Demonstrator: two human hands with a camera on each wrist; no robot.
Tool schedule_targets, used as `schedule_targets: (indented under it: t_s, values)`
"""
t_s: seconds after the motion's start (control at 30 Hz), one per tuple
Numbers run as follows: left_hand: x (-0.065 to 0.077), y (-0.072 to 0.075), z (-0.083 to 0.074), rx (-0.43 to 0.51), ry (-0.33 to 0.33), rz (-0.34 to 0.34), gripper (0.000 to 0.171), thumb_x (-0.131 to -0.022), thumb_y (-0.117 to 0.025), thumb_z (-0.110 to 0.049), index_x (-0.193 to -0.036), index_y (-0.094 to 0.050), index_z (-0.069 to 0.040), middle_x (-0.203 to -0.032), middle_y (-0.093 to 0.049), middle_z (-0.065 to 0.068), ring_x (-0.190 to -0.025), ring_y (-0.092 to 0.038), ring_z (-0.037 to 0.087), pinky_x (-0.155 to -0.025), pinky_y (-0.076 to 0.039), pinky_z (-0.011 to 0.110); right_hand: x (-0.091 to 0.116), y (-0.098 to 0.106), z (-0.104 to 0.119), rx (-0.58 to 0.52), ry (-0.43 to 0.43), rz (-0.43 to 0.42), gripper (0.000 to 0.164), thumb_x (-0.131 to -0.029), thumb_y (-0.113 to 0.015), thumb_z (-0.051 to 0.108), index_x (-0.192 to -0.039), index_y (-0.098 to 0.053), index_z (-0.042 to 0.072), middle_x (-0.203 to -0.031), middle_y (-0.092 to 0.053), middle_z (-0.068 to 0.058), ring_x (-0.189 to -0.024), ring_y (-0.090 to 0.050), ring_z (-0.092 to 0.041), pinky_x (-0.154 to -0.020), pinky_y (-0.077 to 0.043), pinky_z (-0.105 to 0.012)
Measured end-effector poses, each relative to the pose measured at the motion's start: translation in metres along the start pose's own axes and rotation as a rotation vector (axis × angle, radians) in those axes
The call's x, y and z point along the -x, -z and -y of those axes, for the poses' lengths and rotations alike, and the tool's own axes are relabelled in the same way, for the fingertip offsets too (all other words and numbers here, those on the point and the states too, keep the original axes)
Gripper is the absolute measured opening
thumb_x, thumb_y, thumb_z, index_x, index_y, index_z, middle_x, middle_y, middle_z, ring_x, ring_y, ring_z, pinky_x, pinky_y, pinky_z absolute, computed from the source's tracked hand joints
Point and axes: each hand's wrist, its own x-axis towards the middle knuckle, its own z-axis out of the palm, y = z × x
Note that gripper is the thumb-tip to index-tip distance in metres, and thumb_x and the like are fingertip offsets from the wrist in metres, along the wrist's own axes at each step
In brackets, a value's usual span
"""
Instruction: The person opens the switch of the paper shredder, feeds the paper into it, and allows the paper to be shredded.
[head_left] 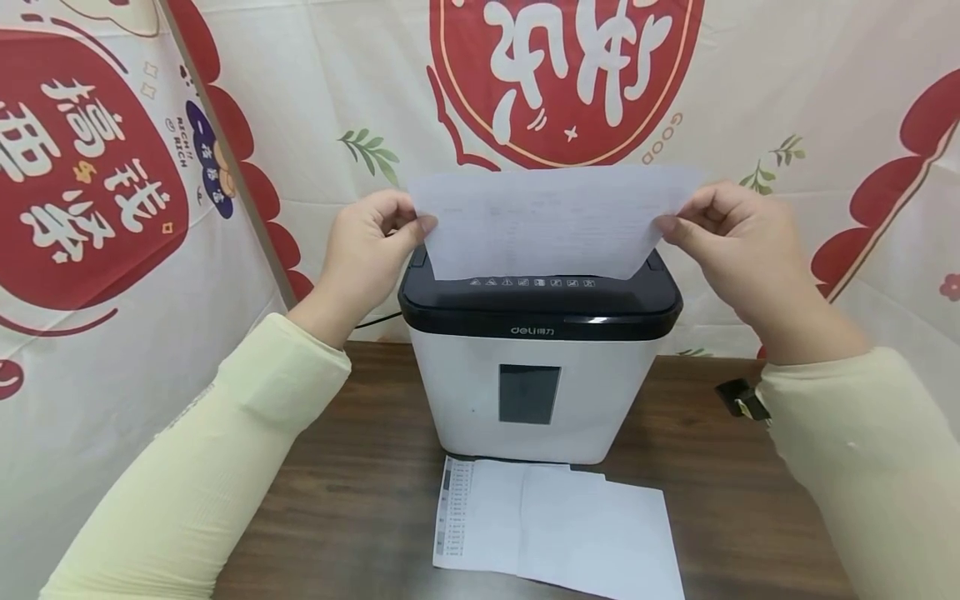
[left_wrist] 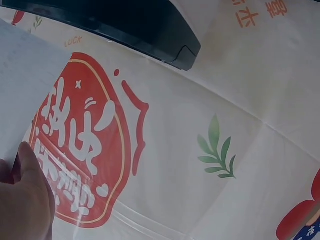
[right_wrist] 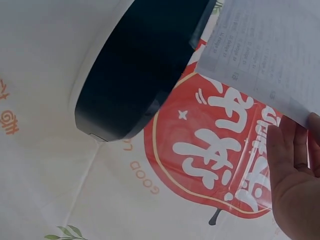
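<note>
A sheet of paper (head_left: 547,225) with faint print showing through is stretched between both hands above a paper shredder (head_left: 442,375), which has a white bin and black top. My left hand (head_left: 369,246) pinches the sheet's left edge between thumb and fingers. At the opposite edge, my right hand (head_left: 742,242) pinches it the same way. The sheet's lower edge hangs over the black top (head_left: 540,304) and hides the feed slot. Printed lines are visible on the sheet (right_wrist: 265,55) in the right wrist view.
Several papers (head_left: 592,533) lie overlapping on the brown wooden table (head_left: 337,483) in front of the shredder. A small black object (head_left: 738,400) sits beside the right sleeve. Patterned cloth (head_left: 330,75) hangs behind and at both sides. A dark cord (head_left: 378,320) runs left of the shredder.
</note>
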Motion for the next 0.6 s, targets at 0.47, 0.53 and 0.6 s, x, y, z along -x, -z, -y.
schedule_targets:
  t_s: [0.47, 0.53, 0.6]
  values:
    - [-0.012, -0.008, 0.016, 0.009, -0.011, -0.008, 0.013, -0.092, -0.066, -0.013, -0.088, -0.066, 0.000, -0.084, -0.062, 0.014, -0.079, -0.052, 0.019, -0.068, -0.042, 0.024, -0.010, -0.011, -0.011, 0.041, -0.001, 0.005, 0.003, -0.090, -0.069, 0.015, -0.092, -0.068, 0.013, -0.083, -0.063, 0.019, -0.082, -0.060, 0.000, -0.075, -0.045, -0.007]
    - [-0.013, -0.009, 0.018, 0.009, -0.016, -0.006, 0.013, -0.092, -0.066, -0.012, -0.088, -0.065, 0.000, -0.082, -0.062, 0.012, -0.079, -0.052, 0.018, -0.068, -0.042, 0.023, -0.011, -0.012, -0.012, 0.047, -0.002, 0.004, 0.008, -0.090, -0.069, 0.016, -0.094, -0.068, 0.009, -0.082, -0.063, 0.020, -0.082, -0.060, 0.000, -0.075, -0.045, -0.008]
    - [-0.015, -0.010, 0.020, 0.012, -0.019, -0.007, 0.013, -0.092, -0.066, -0.012, -0.088, -0.065, 0.001, -0.081, -0.061, 0.010, -0.078, -0.052, 0.017, -0.068, -0.041, 0.023, -0.012, -0.012, -0.012, 0.063, -0.013, 0.008, 0.012, -0.090, -0.068, 0.018, -0.096, -0.068, 0.008, -0.083, -0.062, 0.021, -0.083, -0.059, 0.000, -0.076, -0.045, -0.008]
